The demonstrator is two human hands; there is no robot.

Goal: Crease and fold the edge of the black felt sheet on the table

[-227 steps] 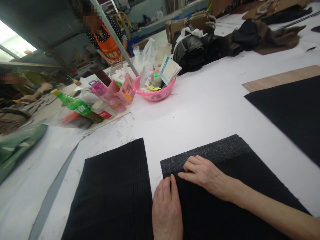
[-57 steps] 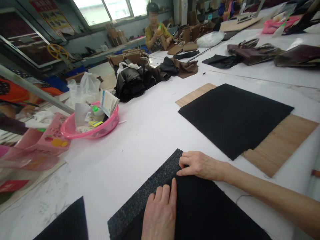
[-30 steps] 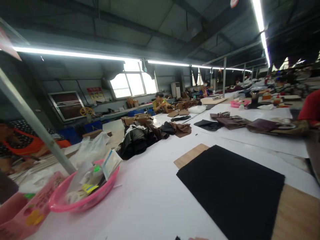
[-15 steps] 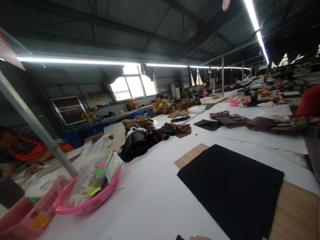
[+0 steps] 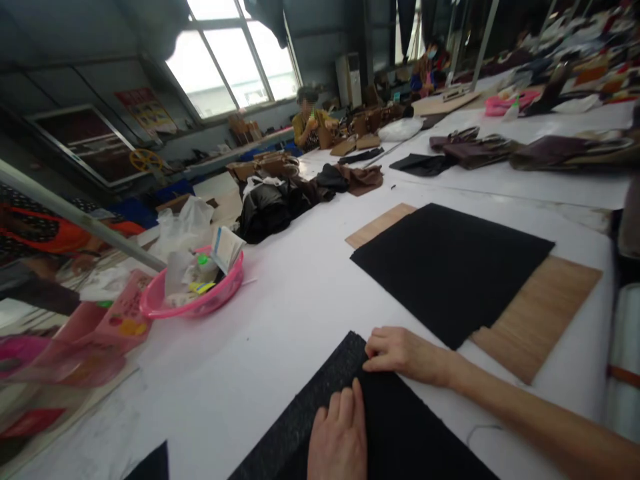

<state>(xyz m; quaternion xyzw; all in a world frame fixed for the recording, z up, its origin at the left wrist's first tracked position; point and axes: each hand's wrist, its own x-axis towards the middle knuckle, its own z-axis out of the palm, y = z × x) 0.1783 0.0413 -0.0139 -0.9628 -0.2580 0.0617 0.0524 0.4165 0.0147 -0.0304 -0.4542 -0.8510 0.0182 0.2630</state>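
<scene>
A stack of dark fabric pieces lies on the white table at the bottom centre; its grey speckled underlayer shows along the far edge. My left hand lies flat on the black top piece, fingers together. My right hand rests at the far corner of the stack, fingertips curled on the edge of the top piece. Whether it pinches the fabric is not clear.
A black felt sheet lies on a wooden board to the right. A pink basin of small items stands at the left, with pink boxes beside it. Dark bags are piled further back. People sit at the far benches.
The view had swung up to the ceiling and far tables, leaving my hands out of sight. It is back down now, and both hands rest on the fabric stack as they did before.
</scene>
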